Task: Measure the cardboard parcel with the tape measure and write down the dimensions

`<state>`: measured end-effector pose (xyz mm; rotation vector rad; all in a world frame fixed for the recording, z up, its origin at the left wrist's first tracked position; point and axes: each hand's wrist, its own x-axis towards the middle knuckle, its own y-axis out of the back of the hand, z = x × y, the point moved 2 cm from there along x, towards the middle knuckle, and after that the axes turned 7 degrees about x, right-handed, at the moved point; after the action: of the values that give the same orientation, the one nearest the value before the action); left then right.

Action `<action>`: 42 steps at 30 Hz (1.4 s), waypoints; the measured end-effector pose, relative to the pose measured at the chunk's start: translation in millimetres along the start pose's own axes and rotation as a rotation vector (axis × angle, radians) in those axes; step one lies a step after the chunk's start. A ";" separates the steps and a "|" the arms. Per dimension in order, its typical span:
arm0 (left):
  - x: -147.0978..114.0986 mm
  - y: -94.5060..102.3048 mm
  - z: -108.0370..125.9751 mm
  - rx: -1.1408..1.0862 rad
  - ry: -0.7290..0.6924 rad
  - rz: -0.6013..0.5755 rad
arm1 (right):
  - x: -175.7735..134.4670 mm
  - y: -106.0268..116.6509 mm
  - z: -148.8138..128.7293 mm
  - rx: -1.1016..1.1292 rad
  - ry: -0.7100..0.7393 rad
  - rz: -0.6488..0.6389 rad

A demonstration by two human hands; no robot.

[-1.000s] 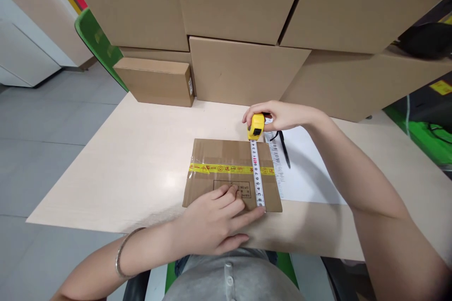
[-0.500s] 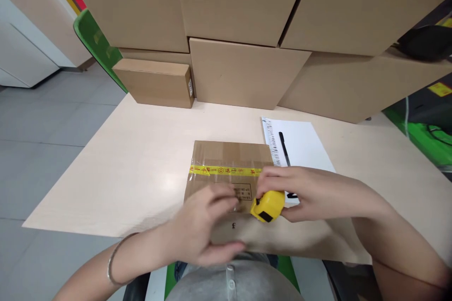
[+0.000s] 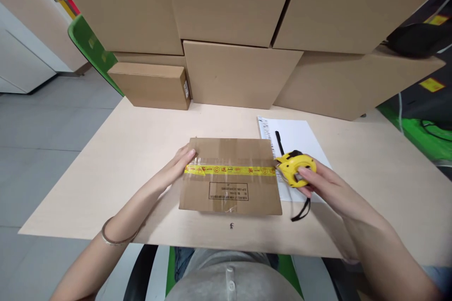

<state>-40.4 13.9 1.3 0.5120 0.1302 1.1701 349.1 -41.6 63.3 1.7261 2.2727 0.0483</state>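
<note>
A taped cardboard box (image 3: 229,150) lies on the table in front of me, with yellow printed tape across its top and a black printed frame of text. My left hand (image 3: 180,162) holds its left side, the thumb at the upper edge and the other fingers partly hidden. To the right of the box, my right hand (image 3: 318,178) is closed around a yellow tape measure (image 3: 291,169). The nose of the tape measure is close to the box's right edge; I cannot tell whether they touch. A black wrist strap (image 3: 302,211) dangles beneath it.
Under and behind the tape measure lies white paper (image 3: 296,131) with a black pen (image 3: 278,141) on it. Large cartons (image 3: 240,75) form a wall along the table's back. A small brown box (image 3: 151,84) stands at the back left, near a green chair (image 3: 92,51).
My left hand has moved from above the box's front to its left side. My right hand has shifted right and up with the tape measure, turning it, and the box top is uncovered.
</note>
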 end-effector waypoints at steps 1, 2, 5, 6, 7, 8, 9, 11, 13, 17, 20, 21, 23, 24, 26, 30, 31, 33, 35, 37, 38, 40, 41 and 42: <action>1.2 2.4 6.2 -0.039 0.045 -0.025 | -3.4 2.7 -0.7 0.038 0.011 0.022; 1.9 5.3 11.8 -0.090 0.100 -0.036 | -6.3 6.3 -2.0 0.073 0.019 0.035; 1.3 14.0 26.8 -0.183 0.061 -0.011 | -10.8 19.7 -12.3 0.176 0.061 0.093; 0.3 15.6 30.4 -0.179 -0.006 0.006 | -11.1 24.1 -18.2 0.205 0.090 0.144; -1.0 16.0 32.9 -0.155 -0.080 0.023 | -10.9 27.9 -25.0 0.226 0.122 0.216; -2.5 15.1 34.3 -0.113 -0.157 0.037 | -10.5 30.6 -32.7 0.233 0.155 0.299; -4.2 12.9 34.4 -0.063 -0.225 0.049 | -9.6 31.3 -41.1 0.221 0.186 0.372; -7.7 5.5 31.3 0.019 -0.329 0.057 | -5.1 25.3 -59.9 0.135 0.236 0.431; -10.9 -2.8 24.2 0.045 -0.378 0.058 | 4.4 8.2 -80.8 -0.017 0.334 0.336; -16.5 -13.3 6.4 0.025 -0.356 0.064 | 34.8 -48.8 -118.7 -0.383 0.578 -0.053; -19.4 -14.6 -1.3 0.038 -0.385 0.077 | 57.2 -90.5 -133.7 -0.598 0.639 -0.299; -19.8 -14.2 -2.3 0.052 -0.401 0.087 | 62.5 -100.9 -135.9 -0.662 0.651 -0.349; -19.4 -13.3 -2.1 0.087 -0.434 0.099 | 68.8 -113.9 -136.8 -0.774 0.677 -0.396; -18.6 -12.8 -0.7 0.107 -0.461 0.095 | 69.9 -116.2 -135.8 -0.812 0.686 -0.402; -16.4 -12.2 3.9 0.146 -0.530 0.072 | 68.6 -112.4 -131.5 -0.845 0.684 -0.406; -11.9 -10.8 12.7 0.184 -0.579 0.052 | 55.8 -71.4 -116.7 -0.766 0.591 -0.379; -11.2 -10.4 13.9 0.182 -0.571 0.054 | 50.8 -54.9 -111.6 -0.745 0.556 -0.354; -10.7 -10.2 15.2 0.179 -0.565 0.056 | 38.7 -17.5 -99.8 -0.718 0.502 -0.278; -10.7 -10.2 15.3 0.180 -0.565 0.056 | 25.2 20.3 -86.1 -0.706 0.462 -0.175; -10.7 -10.4 14.8 0.185 -0.560 0.052 | 13.1 50.4 -71.8 -0.681 0.401 -0.081; -10.7 -10.4 14.4 0.185 -0.555 0.050 | 8.5 60.7 -65.4 -0.671 0.372 -0.044; -10.7 -10.3 13.7 0.184 -0.545 0.048 | 2.8 70.9 -55.8 -0.650 0.335 -0.004; -10.8 -10.2 13.4 0.185 -0.541 0.050 | 1.7 72.0 -53.0 -0.639 0.326 0.004; -10.9 -10.1 13.2 0.188 -0.538 0.053 | 1.3 71.6 -51.4 -0.629 0.320 0.007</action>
<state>-31.5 -3.0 6.6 0.9834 -0.2405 1.0394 403.3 -12.6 126.4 1.4512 2.1152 0.9885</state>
